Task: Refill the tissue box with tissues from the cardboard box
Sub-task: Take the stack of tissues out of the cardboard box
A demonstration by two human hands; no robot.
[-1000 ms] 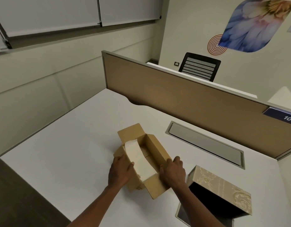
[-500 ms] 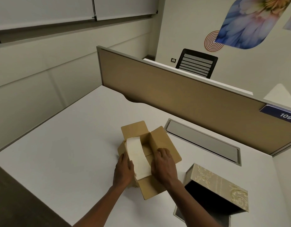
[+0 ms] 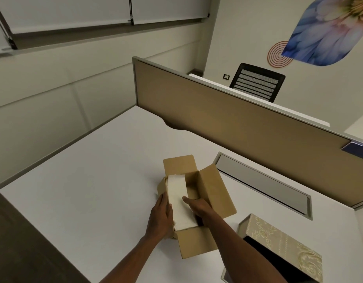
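— Where are the hands standing now?

— I am seeing both of them at the cardboard box (image 3: 199, 240), which is lying open on the white counter (image 3: 90, 180). My left hand (image 3: 160, 216) is pressing flat against the outer left wall of the box, and its fingers are touching the left edge of the tissues (image 3: 179, 203). My right hand (image 3: 198, 208) is reaching inside the box, on the right side of the stack, with the fingertips touching the white paper.

— Are the hands grasping the stack?

— The two hands are lying one on each side of the stack, but neither is closing around it. The left one is spread flat. About the right one I cannot tell, because its fingers are partly hidden inside the box.

— And the tissues, where are they?

— They are lying inside the cardboard box, along its left wall; the right half of the box is looking empty. The flaps are standing open on the far side and on the right.

— And the tissue box?

— The tissue box (image 3: 286, 240), beige with an ornament pattern, is lying on the counter near the right of the cardboard box, not touching it. Its dark inside is facing me.
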